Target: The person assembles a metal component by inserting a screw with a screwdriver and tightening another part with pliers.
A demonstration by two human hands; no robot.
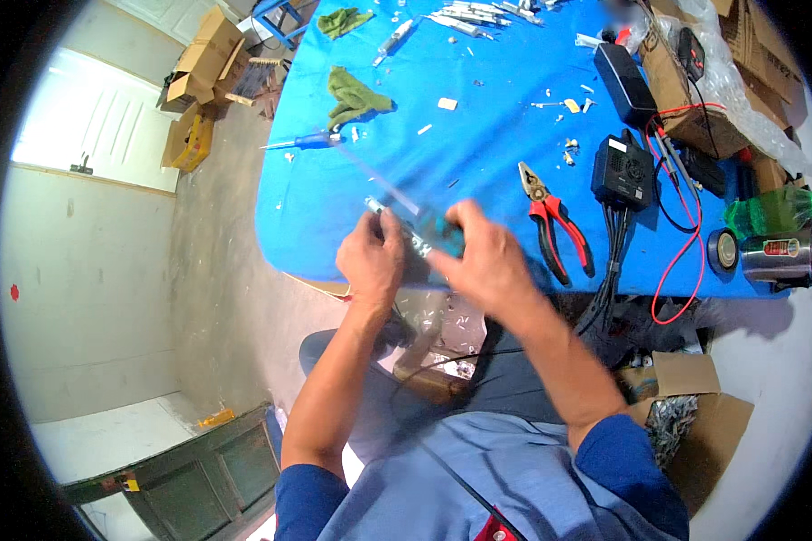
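Observation:
My left hand [371, 261] is closed on a slim silver-white tube-like part [375, 206] at the table's near edge. Its fingers pinch the part, which slants down toward my right hand. In my right hand [489, 261] is a screwdriver [444, 233] with a teal handle, blurred by motion. The screwdriver's thin shaft points up and left, over the table and past the part. My right thumb and fingertips are close to the part's lower end; whether they touch it is too blurred to tell.
On the blue-covered table [478, 162] lie red-handled pliers [555, 225], a blue screwdriver [307, 142], green cloths [354, 97] and several slim metal parts [469, 13]. Black power boxes [624, 167] with cables, a red wire, a green bottle [776, 213] and a metal cup [780, 255] stand right.

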